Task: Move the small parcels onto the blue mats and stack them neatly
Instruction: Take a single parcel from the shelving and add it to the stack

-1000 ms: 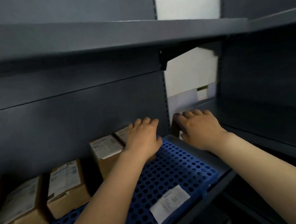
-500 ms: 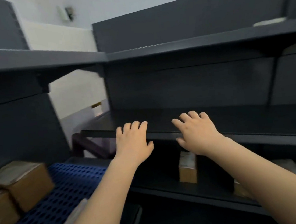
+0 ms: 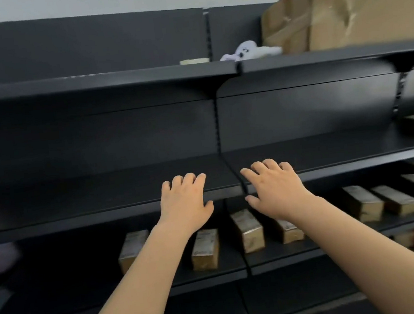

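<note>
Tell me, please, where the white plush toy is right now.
In the head view the white plush toy lies on the top shelf, right of centre, just left of the large cardboard box.

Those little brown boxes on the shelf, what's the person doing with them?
Nothing is being held yet. The person is facing dark shelves, with the left hand and right hand stretched out in front of the middle shelf, fingers relaxed and empty. The small parcels sit in a row on the shelf below the hands, untouched. No blue mat is in view. On the top shelf lie a white soft toy and a big crumpled cardboard box.
</note>
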Demonstrator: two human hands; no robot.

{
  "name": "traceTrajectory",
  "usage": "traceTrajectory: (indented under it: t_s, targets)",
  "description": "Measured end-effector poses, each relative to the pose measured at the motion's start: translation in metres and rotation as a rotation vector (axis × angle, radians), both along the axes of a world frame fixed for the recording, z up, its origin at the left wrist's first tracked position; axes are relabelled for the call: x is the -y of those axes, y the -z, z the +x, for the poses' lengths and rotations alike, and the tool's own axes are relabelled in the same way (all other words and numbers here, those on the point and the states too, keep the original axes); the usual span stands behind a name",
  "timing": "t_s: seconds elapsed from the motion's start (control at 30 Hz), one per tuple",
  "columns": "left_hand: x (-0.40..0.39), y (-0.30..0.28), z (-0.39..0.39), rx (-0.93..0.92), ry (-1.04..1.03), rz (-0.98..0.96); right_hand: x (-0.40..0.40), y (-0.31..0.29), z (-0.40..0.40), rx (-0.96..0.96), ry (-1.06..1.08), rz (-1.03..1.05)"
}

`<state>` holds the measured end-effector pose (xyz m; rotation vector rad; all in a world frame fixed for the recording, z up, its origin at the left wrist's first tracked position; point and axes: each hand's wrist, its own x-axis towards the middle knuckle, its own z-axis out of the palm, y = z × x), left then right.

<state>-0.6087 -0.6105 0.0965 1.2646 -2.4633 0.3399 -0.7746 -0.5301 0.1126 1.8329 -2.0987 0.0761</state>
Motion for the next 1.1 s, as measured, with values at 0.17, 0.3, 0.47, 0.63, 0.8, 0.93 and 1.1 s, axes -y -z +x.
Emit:
traceTrajectory:
  t_s: [0.17, 0.3, 0.47, 0.63, 0.8, 0.93, 1.1]
  targets:
    - [-0.023, 0.005, -0.104, -0.008, 0.110, -0.003, -0.040, 0.002, -0.096, 0.017, 0.107, -0.005]
    - [-0.037, 0.008, -0.179, -0.021, 0.192, 0.024, -0.068, 0.004, -0.164, 0.050, 0.207, -0.006]
    - [-0.055, 0.010, -0.265, -0.008, 0.318, 0.025, -0.098, 0.004, -0.232, 0.097, 0.325, -0.013]
    - [-0.058, 0.011, -0.346, 0.013, 0.428, 0.040, -0.108, 0.007, -0.293, 0.124, 0.420, -0.024]
    - [-0.041, 0.018, -0.427, 0.010, 0.521, 0.053, -0.102, 0.012, -0.359, 0.126, 0.514, -0.016]
    - [-0.023, 0.019, -0.493, 0.012, 0.595, 0.062, -0.090, 0.013, -0.413, 0.108, 0.588, -0.011]
    - [-0.009, 0.016, -0.566, 0.022, 0.669, 0.070, -0.079, 0.015, -0.473, 0.110, 0.667, -0.029]
